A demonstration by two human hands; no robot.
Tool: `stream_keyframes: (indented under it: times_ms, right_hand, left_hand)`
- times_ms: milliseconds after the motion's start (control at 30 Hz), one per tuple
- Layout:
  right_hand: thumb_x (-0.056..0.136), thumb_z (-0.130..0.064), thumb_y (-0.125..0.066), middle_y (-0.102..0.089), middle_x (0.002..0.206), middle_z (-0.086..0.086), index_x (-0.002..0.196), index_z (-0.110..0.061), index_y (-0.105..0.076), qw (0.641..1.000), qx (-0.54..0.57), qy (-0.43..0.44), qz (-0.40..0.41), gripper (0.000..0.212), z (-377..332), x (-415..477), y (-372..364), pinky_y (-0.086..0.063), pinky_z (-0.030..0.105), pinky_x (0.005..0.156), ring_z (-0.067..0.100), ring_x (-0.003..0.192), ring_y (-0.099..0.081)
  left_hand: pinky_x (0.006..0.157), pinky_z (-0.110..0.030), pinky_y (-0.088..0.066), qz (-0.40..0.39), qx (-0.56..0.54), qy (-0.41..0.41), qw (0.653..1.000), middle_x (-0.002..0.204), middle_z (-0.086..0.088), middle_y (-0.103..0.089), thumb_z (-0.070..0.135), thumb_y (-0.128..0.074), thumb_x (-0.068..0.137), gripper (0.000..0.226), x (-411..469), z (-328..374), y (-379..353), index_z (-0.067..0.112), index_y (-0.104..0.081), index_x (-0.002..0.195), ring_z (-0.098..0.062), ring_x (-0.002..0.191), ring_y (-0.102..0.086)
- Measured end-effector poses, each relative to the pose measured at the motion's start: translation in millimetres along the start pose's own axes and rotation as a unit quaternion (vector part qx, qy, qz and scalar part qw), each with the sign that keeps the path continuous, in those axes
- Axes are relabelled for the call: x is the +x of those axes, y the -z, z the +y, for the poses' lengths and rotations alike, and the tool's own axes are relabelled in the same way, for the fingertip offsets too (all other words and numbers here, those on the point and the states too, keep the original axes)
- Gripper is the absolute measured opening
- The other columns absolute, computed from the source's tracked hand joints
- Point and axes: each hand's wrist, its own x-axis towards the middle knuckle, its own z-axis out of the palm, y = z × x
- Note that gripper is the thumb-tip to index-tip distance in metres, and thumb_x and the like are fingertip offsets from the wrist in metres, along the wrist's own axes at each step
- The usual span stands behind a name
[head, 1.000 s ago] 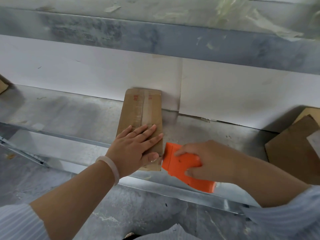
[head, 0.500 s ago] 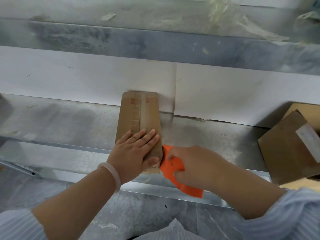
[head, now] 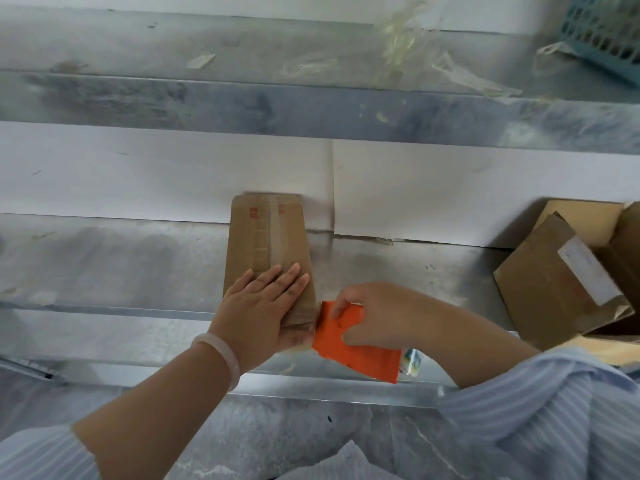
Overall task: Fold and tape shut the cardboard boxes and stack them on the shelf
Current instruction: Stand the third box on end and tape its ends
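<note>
pointing wallward, box (head: 268, 244), left hand (head: 258, 308) flat, dispenser (head: 356, 355) gripped

The narrow brown cardboard box (head: 266, 244) is showing a matt, slightly fibrous face, and the clear tape strip (head: 277, 233) along its middle is giving a soft shine. The grey metal shelf (head: 121, 261) under it is looking dull and smudged. The orange plastic tape dispenser (head: 349, 344) is looking smooth, with a low gloss. The white paper sheets (head: 138, 181) behind are looking flat and matt. The pale translucent bangle (head: 221, 355) is shining smoothly; whether it is stone or plastic, I cannot tell. The light-blue striped cloth sleeve (head: 554, 427) is looking thin and soft. Crumpled clear tape scraps (head: 401, 39) are glinting on the upper metal shelf (head: 242, 109), beside a turquoise perforated plastic basket (head: 602, 32).
</note>
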Motion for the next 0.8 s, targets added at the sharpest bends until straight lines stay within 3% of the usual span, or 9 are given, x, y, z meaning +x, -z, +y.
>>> stream_keyframes:
  times_ms: [233,333,533,667,800]
  right_hand:
    - [0.086,-0.031,-0.066,-0.05,0.11,-0.017,0.112,-0.047,-0.059,1.0,0.005,-0.014,-0.018,0.031,14,-11,11,-0.041,0.014,0.061,0.004,0.085,-0.051]
    - [0.087,-0.032,-0.066,-0.049,0.114,-0.014,0.115,-0.044,-0.06,1.0,-0.002,-0.016,-0.02,0.032,11,-8,11,-0.044,0.019,0.065,0.011,0.093,-0.051]
    - [0.089,-0.027,-0.063,-0.053,0.112,-0.01,0.122,-0.035,-0.06,0.998,-0.068,0.001,-0.01,0.034,-7,6,2,-0.032,0.014,0.055,0.009,0.085,-0.044]
    - [0.087,-0.03,-0.065,-0.053,0.124,-0.008,0.119,-0.039,-0.06,0.998,-0.052,-0.008,-0.027,0.033,3,11,-1,-0.039,0.021,0.064,0.013,0.095,-0.048]
    - [0.087,-0.033,-0.066,-0.052,0.12,-0.011,0.117,-0.044,-0.058,1.0,-0.011,-0.008,-0.026,0.033,14,1,3,-0.045,0.023,0.071,0.012,0.096,-0.052]
  left_hand:
    - [0.101,-0.051,-0.047,-0.001,-0.003,0.001,1.0,0.145,0.003,-0.051,0.076,-0.026,0.086,0.079,3,-2,-3,0.025,-0.049,0.142,-0.024,0.127,-0.056]
    - [0.1,-0.049,-0.048,-0.002,-0.002,0.004,1.0,0.143,0.004,-0.053,0.077,-0.025,0.086,0.08,5,0,-4,0.026,-0.05,0.141,-0.023,0.125,-0.058]
    - [0.101,-0.049,-0.047,-0.012,-0.014,0.012,1.0,0.143,0.006,-0.052,0.079,-0.023,0.085,0.081,4,4,-4,0.027,-0.051,0.14,-0.022,0.126,-0.057]
    - [0.103,-0.05,-0.045,-0.024,-0.023,0.006,0.999,0.144,0.006,-0.051,0.078,-0.028,0.084,0.079,4,9,-7,0.028,-0.051,0.14,-0.023,0.127,-0.056]
    - [0.105,-0.05,-0.044,-0.014,-0.028,0.004,0.999,0.146,0.006,-0.05,0.081,-0.029,0.082,0.082,4,3,-3,0.029,-0.049,0.142,-0.022,0.129,-0.054]
